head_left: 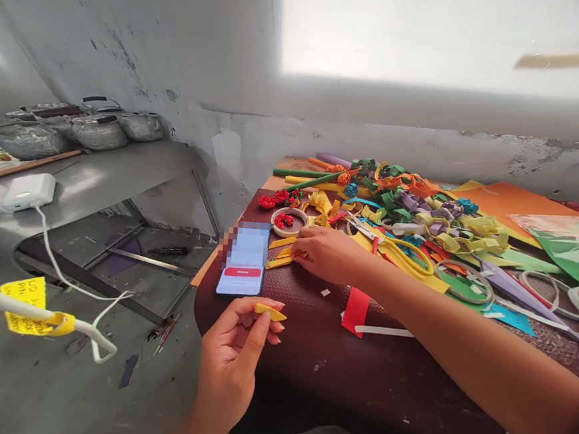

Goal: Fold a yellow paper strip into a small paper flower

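My left hand is raised over the table's front left edge, thumb and fingers pinching a small folded piece of yellow paper. Past it, my right hand bends down to the tabletop, its fingers closed at the right ends of several yellow paper strips; the fingertips are partly hidden. A phone with its screen lit lies just left of the strips. Behind my right hand are a roll of tape with red paper pieces inside it and a pair of scissors.
Colourful paper chains heap up at the back, with coloured sheets to the right. A red paper strip lies near my right forearm. At left stand a metal table with wrapped pots and a white tagged bar.
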Action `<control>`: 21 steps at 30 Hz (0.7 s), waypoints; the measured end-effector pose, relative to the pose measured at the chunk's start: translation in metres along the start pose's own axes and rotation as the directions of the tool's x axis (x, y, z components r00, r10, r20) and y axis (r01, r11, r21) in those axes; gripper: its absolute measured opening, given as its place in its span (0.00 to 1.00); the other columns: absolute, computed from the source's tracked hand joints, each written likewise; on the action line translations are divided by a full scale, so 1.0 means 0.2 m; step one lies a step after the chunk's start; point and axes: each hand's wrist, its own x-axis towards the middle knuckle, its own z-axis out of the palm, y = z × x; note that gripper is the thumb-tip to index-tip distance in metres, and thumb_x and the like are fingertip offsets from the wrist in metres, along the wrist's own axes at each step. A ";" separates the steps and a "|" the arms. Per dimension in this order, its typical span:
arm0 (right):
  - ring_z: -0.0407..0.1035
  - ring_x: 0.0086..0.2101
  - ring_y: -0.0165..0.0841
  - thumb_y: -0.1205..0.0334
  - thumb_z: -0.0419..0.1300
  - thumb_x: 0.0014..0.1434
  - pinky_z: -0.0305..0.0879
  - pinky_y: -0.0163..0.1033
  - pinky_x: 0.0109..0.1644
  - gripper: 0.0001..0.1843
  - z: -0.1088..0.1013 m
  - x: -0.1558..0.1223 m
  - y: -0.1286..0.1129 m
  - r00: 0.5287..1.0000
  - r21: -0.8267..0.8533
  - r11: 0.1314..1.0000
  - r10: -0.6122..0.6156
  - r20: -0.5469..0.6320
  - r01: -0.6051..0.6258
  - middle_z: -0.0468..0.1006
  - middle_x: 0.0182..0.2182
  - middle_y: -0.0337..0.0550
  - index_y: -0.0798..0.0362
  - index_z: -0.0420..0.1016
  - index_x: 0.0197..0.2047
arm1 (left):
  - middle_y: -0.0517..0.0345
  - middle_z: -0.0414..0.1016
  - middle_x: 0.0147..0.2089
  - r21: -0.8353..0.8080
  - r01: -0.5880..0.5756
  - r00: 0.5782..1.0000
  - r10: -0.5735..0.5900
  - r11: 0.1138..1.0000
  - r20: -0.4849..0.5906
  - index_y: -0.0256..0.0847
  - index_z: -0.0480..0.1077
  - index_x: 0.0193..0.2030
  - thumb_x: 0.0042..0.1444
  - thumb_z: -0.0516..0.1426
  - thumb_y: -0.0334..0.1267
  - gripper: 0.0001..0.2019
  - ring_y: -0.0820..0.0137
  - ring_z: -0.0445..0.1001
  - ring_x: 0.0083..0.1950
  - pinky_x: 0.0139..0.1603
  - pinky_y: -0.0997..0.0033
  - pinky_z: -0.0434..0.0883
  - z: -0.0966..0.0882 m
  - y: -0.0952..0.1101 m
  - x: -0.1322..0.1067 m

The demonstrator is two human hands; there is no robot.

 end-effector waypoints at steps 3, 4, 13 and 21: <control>0.75 0.45 0.41 0.66 0.59 0.67 0.63 0.41 0.46 0.09 -0.02 -0.02 -0.01 1.000 0.025 1.000 -0.015 0.003 0.015 0.81 0.43 0.47 0.54 0.82 0.44 | 0.52 0.82 0.43 0.026 -0.006 1.000 0.006 1.000 0.021 0.40 0.78 0.38 0.61 0.63 0.41 0.07 0.71 0.77 0.34 0.35 0.73 0.76 0.00 -0.01 0.00; 0.75 0.45 0.41 0.66 0.59 0.67 0.64 0.41 0.46 0.09 -0.04 -0.03 -0.02 1.000 0.034 0.999 -0.012 -0.009 0.012 0.81 0.44 0.47 0.53 0.81 0.45 | 0.52 0.82 0.43 0.031 -0.007 0.999 0.006 0.999 0.032 0.40 0.78 0.38 0.61 0.63 0.42 0.07 0.71 0.77 0.34 0.35 0.73 0.77 0.00 -0.02 0.00; 0.73 0.53 0.43 0.71 0.60 0.67 0.65 0.42 0.51 0.13 -0.12 0.08 0.00 0.996 0.095 0.995 0.024 0.081 -0.031 0.80 0.51 0.50 0.54 0.78 0.53 | 0.53 0.82 0.42 0.076 -0.013 0.998 0.009 0.997 0.056 0.41 0.78 0.39 0.62 0.63 0.43 0.08 0.72 0.77 0.33 0.37 0.74 0.77 0.01 -0.03 0.00; 0.74 0.47 0.41 0.64 0.62 0.67 0.64 0.40 0.45 0.15 -0.06 0.13 0.03 0.988 0.096 0.992 0.073 0.135 -0.087 0.81 0.49 0.49 0.53 0.76 0.56 | 0.53 0.82 0.42 0.066 0.011 0.999 -0.014 0.998 0.035 0.41 0.78 0.39 0.61 0.63 0.42 0.08 0.71 0.76 0.34 0.37 0.72 0.76 0.01 -0.02 -0.01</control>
